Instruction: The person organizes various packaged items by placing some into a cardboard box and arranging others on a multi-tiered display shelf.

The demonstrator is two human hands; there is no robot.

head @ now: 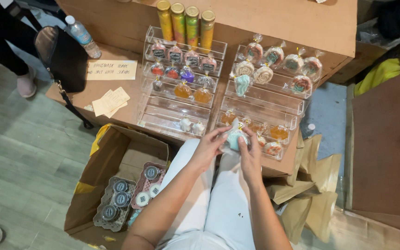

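Cardboard counter (116,90) over grey plank flooring serves as the display surface, seen from my head camera looking straight down. Both hands meet just in front of the right-hand clear acrylic rack (265,104). My left hand (207,148) and right hand (250,155) are closed together around a pale teal wrapped soap (234,136), fingers pinching its clear wrapping from either side. The soap sits between the palms, just above the rack's lowest tier.

Judgement on handling: the wrapping looks slippery, so a grip on the body rather than the twisted top seems safer, and the neighbouring amber pieces (278,133) on that tier call for a clear approach.

Outward: a second acrylic rack (181,88) holds small jars and sachets; four tall glittery tubes (186,21) stand behind it. An open cardboard box (130,153) below holds baskets of lidded tins (116,199). Brown paper bags (311,185) lie to the right.

Not determinable: the soap's exact shape, mostly covered by fingers; a bystander's shoe (26,83) is cut off.
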